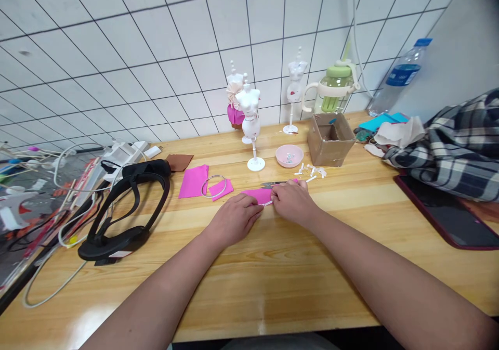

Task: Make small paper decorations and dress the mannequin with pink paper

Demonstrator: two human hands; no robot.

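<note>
A strip of bright pink fabric (260, 196) lies on the wooden table, a thin white strip showing along its near edge. My left hand (235, 219) has its fingers closed together on the fabric's left end. At the right part, my right hand (294, 200) pinches the near edge, fingers curled, and covers much of the cloth. Just beyond the fabric lie small dark-handled snips (268, 184), partly hidden by my right hand. To the left are a folded pink fabric piece (193, 181), a smaller pink piece (220, 189) and a metal ring (203, 188) overlapping it.
White mini dress forms (249, 116) stand near the tiled wall. Behind my hands are a pink bowl (289, 156), white scraps (312, 172) and a cardboard box (330, 144). A black headset (128, 209) lies left; a tablet (448, 215) and plaid cloth (463, 142) lie right.
</note>
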